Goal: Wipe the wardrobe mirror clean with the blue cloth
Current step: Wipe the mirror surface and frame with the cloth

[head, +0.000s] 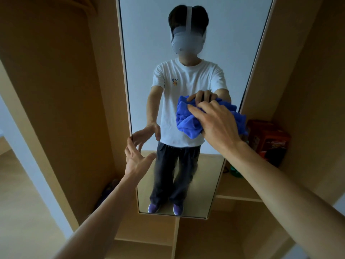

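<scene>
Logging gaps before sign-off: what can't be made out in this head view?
All in the head view:
- Top of the mirror: cut off by the upper picture edge.
- Where the blue cloth meets the glass: hidden by the right hand gripping it.
- Print on the red box: too blurred to read.
- The dark bundle at lower left: too dim and blurred to identify.

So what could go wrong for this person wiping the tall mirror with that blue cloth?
Fingerprints: the bare left hand spreads its fingers at the left edge of the tall wardrobe mirror and may smudge the glass. Streaks: the right hand grips the crumpled blue cloth bunched up, so little of it may meet the glass. The cloth's loose end might brush the red box on the shelf beside it.
</scene>
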`<state>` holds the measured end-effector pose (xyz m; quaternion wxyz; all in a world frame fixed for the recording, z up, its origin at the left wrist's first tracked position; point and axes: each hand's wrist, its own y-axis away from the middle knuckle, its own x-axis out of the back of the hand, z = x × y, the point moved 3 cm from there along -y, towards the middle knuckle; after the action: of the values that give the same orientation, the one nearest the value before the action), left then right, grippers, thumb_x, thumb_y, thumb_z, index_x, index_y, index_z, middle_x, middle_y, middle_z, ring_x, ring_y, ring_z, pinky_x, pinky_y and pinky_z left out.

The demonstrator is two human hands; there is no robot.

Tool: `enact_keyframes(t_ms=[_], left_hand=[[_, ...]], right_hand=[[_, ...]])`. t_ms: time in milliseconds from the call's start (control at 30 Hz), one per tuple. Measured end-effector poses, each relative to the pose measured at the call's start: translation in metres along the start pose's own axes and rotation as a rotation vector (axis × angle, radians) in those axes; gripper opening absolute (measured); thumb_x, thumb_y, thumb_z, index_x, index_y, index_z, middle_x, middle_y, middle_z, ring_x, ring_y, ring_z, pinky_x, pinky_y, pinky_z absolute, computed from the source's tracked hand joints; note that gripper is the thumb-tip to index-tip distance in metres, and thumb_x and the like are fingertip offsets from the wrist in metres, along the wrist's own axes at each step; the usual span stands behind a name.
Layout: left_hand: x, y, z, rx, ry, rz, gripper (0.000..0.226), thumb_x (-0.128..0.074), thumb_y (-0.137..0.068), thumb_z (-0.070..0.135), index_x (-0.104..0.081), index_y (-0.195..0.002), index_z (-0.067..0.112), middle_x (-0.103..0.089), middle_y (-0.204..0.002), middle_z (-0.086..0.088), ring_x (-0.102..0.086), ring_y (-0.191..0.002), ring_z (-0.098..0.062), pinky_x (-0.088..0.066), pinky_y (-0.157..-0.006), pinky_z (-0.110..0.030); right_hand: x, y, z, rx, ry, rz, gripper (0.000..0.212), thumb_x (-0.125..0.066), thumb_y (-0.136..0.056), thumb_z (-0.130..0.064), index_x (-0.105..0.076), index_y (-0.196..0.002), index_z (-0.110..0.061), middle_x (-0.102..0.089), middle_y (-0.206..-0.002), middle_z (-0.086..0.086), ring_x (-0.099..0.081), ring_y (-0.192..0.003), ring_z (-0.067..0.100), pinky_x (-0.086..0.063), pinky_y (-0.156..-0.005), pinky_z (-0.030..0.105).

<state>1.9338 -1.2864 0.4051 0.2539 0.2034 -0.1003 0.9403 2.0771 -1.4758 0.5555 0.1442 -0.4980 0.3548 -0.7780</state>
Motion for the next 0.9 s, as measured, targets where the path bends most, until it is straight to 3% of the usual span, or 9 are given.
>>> enact_keyframes(t_ms=[233, 500, 900], left_hand=[[-0.004, 0.000, -0.005, -0.006, -0.037, 0.032, 0.109, -0.073, -0.090, 0.032, 0.011, -0.160, 0.030, -0.004, -0.167, -0.007, -0.025, -0.149, -0.040, -0.048, -0.100, -0.055], [-0.003, 0.003, -0.006, -0.002, -0.034, 0.032, 0.111, -0.075, -0.089, 0.028, 0.010, -0.160, 0.031, -0.005, -0.167, -0.008, -0.024, -0.149, -0.040, -0.044, -0.103, -0.057], [0.000, 0.004, -0.010, -0.018, -0.023, 0.010, 0.108, -0.074, -0.090, 0.029, 0.009, -0.160, 0.034, -0.005, -0.167, -0.007, -0.026, -0.148, -0.041, -0.045, -0.099, -0.055]], right_hand=[[-0.040, 0.052, -0.008, 0.069, -0.007, -0.068, 0.039, -0.057, -0.091, -0.011, -0.063, -0.129, -0.014, -0.065, -0.102, 0.006, -0.057, -0.088, 0.028, -0.041, -0.069, 0.040], [-0.048, 0.068, -0.003, 0.039, -0.063, -0.138, 0.044, -0.052, -0.091, -0.010, -0.062, -0.133, -0.014, -0.066, -0.107, 0.007, -0.059, -0.093, 0.030, -0.047, -0.072, 0.042], [0.008, 0.036, 0.052, -0.100, -0.056, 0.018, 0.051, -0.062, -0.090, -0.009, -0.056, -0.140, -0.016, -0.064, -0.116, 0.007, -0.057, -0.097, 0.032, -0.049, -0.079, 0.048]])
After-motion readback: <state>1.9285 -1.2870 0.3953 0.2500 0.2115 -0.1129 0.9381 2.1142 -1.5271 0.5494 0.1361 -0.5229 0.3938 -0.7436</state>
